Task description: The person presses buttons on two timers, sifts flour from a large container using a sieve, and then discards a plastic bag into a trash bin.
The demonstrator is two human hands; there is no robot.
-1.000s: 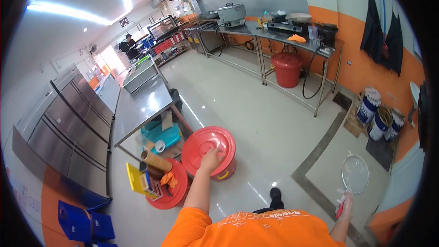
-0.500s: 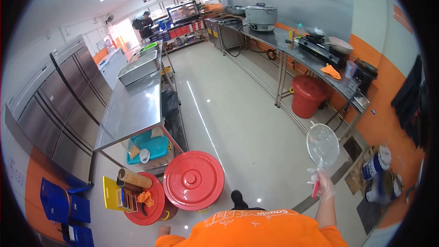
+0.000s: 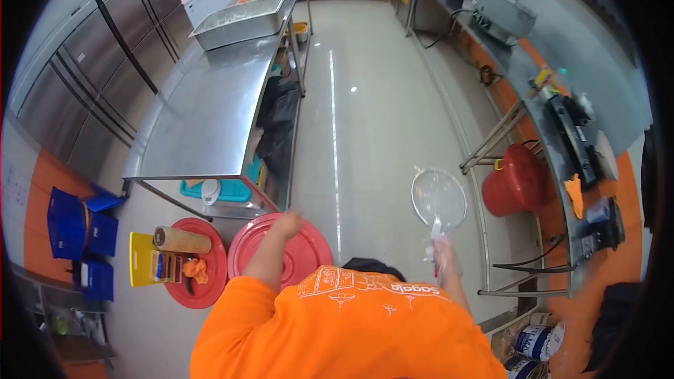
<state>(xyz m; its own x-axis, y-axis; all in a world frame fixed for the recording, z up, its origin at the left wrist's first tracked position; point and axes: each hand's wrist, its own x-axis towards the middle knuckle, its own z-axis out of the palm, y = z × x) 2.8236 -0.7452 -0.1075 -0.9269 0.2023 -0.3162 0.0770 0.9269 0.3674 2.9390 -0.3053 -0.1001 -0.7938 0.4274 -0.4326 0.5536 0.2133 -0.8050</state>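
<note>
My right hand (image 3: 445, 260), in a clear plastic glove, grips the handle of a round mesh strainer (image 3: 439, 198). The strainer is held out over the floor, its mesh upward and away from me. My left hand (image 3: 286, 224) is bare and raised in front of me, over the edge of a large red lid (image 3: 281, 256). Its fingers are blurred, so whether they are open or closed cannot be made out.
A steel table (image 3: 203, 112) carrying a metal tray (image 3: 242, 22) stands at the left. Another red lid (image 3: 184, 293) holds rolls and an orange cloth. At the right are a long counter (image 3: 516, 88) and a red bin (image 3: 509, 189). Paint cans (image 3: 537, 342) stand lower right.
The view has turned right and downward. My left hand has come up over the red lid from low in the view. My right hand still holds the strainer, now nearer the middle.
</note>
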